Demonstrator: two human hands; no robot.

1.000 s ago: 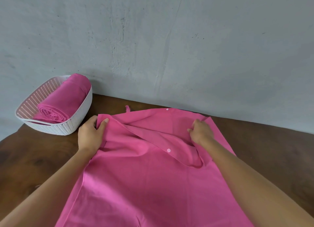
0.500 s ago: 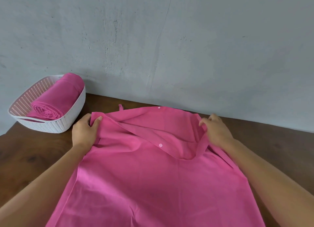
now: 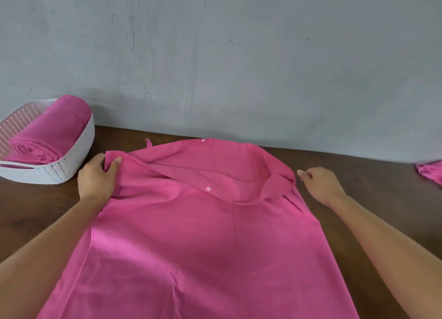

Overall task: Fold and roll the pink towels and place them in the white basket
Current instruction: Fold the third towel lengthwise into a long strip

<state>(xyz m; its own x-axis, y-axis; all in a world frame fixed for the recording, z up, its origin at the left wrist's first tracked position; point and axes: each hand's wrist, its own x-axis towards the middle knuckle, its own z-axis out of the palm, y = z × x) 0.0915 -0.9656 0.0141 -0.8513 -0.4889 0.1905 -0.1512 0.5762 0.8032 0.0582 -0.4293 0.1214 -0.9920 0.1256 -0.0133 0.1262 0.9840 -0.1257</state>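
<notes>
white basket (image 3: 71, 162) blocks far left | wall (image 3: 239, 67) behind | table (image 3: 382, 187) free right

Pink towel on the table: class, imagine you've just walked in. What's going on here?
A person is working on a pink towel spread on the wooden table. The left hand grips its far left corner. The right hand sits just beside the turned-over far right corner, holding nothing. One rolled towel already lies in the white basket, and more pink cloth shows at the right edge.
</notes>
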